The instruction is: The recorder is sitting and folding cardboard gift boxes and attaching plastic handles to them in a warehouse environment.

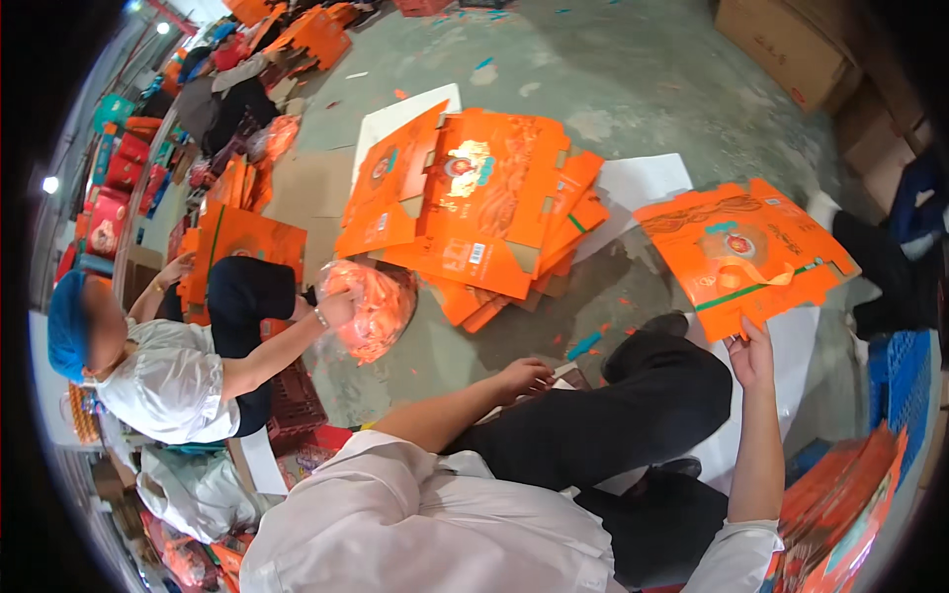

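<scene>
My right hand [753, 356] pinches the near edge of an orange flattened cardboard box [736, 247] on my right. A green strap [746, 295] and a loose orange ribbon [741, 274] cross its printed face. By my thigh, my left hand [524, 378] is closed with curled fingers; what it holds, if anything, is hidden. A small pale-edged brown piece [571, 376] shows beside it. Ahead lies an uneven pile of flattened orange boxes [494, 208], on white and brown sheets.
On my left a co-worker in a blue cap [67, 331] reaches into a clear bag of orange ribbons [368, 314]. More orange sheets [835, 504] stand at the lower right, near a blue pallet [902, 395]. Brown cartons [786, 49] stand far right. Scraps dot the floor.
</scene>
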The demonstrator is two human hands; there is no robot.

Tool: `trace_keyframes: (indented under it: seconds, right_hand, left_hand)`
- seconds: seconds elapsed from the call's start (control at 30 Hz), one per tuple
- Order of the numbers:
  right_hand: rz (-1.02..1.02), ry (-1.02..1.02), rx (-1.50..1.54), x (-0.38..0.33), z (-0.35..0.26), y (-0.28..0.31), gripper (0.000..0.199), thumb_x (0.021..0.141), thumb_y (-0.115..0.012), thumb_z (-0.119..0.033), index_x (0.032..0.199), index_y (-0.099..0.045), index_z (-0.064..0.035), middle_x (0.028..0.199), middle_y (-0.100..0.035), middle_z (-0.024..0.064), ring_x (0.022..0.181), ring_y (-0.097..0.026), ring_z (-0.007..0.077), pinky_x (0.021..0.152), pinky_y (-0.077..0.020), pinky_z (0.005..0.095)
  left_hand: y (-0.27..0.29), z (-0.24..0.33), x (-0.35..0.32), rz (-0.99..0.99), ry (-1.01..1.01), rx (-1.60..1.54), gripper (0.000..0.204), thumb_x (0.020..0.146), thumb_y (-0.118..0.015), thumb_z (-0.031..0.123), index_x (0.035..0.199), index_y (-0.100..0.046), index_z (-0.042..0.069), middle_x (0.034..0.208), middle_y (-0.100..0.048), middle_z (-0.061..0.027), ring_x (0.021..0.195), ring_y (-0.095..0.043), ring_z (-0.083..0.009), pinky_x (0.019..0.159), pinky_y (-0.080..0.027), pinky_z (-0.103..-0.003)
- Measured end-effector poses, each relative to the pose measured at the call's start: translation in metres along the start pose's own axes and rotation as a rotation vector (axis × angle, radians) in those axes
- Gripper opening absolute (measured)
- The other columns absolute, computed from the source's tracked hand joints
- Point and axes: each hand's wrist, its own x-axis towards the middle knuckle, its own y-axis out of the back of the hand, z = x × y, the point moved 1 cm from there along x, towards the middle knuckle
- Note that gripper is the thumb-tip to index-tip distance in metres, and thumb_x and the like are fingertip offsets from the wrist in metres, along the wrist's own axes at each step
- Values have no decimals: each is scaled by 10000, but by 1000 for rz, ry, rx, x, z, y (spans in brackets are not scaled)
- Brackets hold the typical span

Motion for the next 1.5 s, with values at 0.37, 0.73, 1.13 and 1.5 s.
trace_keyframes:
  seconds: [0.37,0.73,1.13,1.5]
  right_hand:
    - [191,-72,40,69,98,72,415,1016,-417,-54,1430,-398,-28,1395,-508,144,1272,-529,305,1040,-466,477]
    - [137,-221,-202,49,128,109,336,1026,-442,-96,1333,-484,34,1249,-593,169,1124,-622,289,934,-534,427]
    - [198,-239,-360,-2,116,110,328,1027,-454,-112,1316,-497,38,1212,-608,158,1095,-629,279,914,-538,414]
    - [152,-216,-344,-26,126,91,323,1028,-466,-126,1301,-509,41,1179,-621,149,1069,-636,269,895,-542,402]
  left_hand:
    - [131,65,15,542,-293,3,170,887,-589,105,1025,-630,14,834,-656,-81,690,-643,-180,637,-549,-319]
    - [265,78,-50,1332,-459,506,275,801,-656,212,987,-650,10,817,-654,-145,834,-634,-355,774,-505,-441]
    - [408,-31,-66,1038,-365,-526,330,885,-554,49,1205,-624,11,996,-633,-106,917,-608,-248,783,-496,-394]
    - [398,40,-114,922,-526,-100,415,913,-493,-13,1304,-614,52,1225,-623,-79,1070,-610,-190,877,-510,-304]
